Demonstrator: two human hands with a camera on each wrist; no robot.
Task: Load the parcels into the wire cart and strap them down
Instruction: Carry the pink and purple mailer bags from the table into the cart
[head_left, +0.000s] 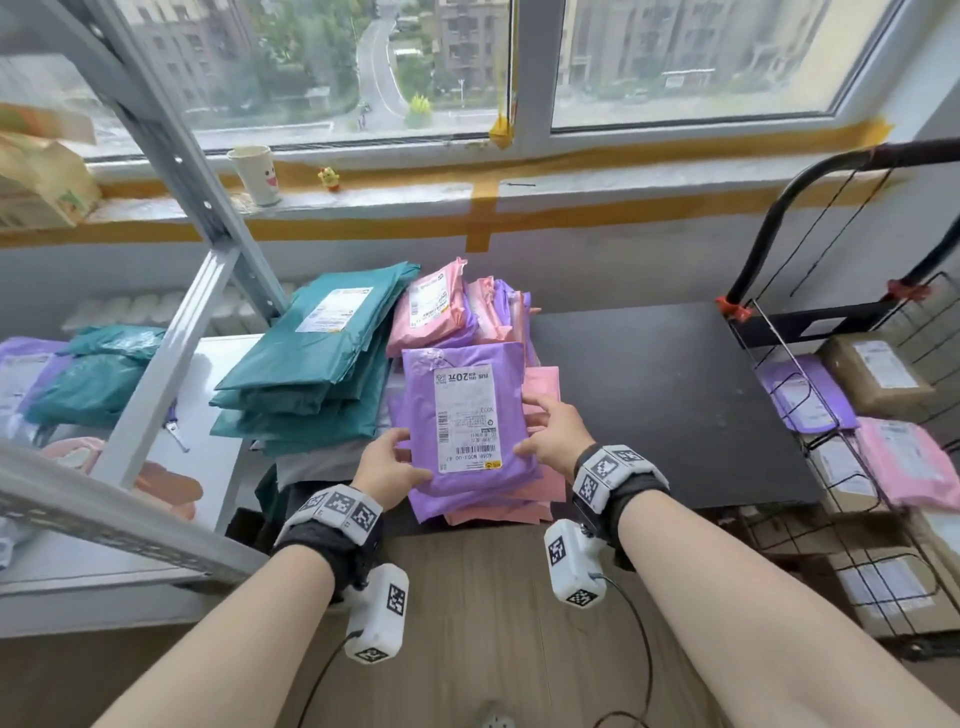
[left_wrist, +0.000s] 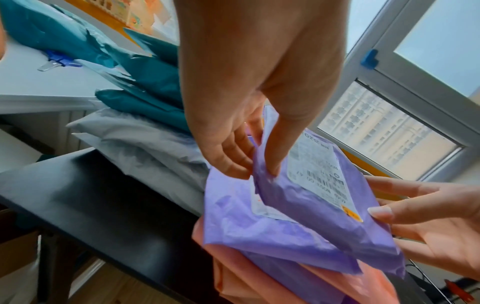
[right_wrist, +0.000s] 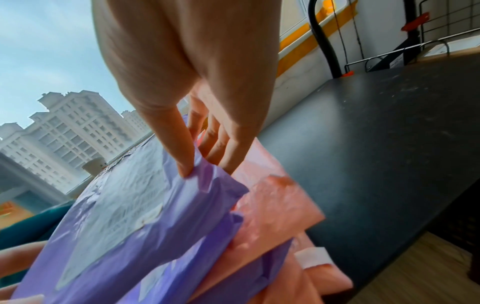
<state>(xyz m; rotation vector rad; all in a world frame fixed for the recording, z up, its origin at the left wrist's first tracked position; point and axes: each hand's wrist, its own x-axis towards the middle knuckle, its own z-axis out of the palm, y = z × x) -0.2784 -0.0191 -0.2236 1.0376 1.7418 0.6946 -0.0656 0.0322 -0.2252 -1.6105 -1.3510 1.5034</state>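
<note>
1. the purple parcel (head_left: 467, 415) lies on top of a pile of pink and purple mailers (head_left: 498, 499) at the left end of the black table (head_left: 675, 405), label side up, roughly at 6 o'clock from the window (head_left: 415, 67).
2. the left hand (head_left: 387, 465) grasps the parcel's near left corner: in the left wrist view the thumb lies on the top face beside the label while the fingers (left_wrist: 228, 156) curl under the edge.
3. the right hand (head_left: 556, 431) grasps the parcel's right edge at about 3 o'clock of the label; in the right wrist view its thumb presses the top face and the other fingers (right_wrist: 221, 148) reach down between the parcel and the pink mailer below.
4. a stack of teal mailers (head_left: 311, 364) sits at 9 o'clock of the parcel, touching the pile; more pink and purple mailers (head_left: 457, 312) lean behind it at 12 o'clock.
5. the wire cart (head_left: 852, 415) stands at 3 o'clock, just past the table's right end, well apart from the hands; it holds a brown box (head_left: 878, 374), a purple mailer (head_left: 805, 395), a pink mailer (head_left: 909, 462) and more boxes lower down.
6. a paper cup (head_left: 257, 174) and a small yellow toy (head_left: 329, 179) stand on the sill at 11 o'clock.
</note>
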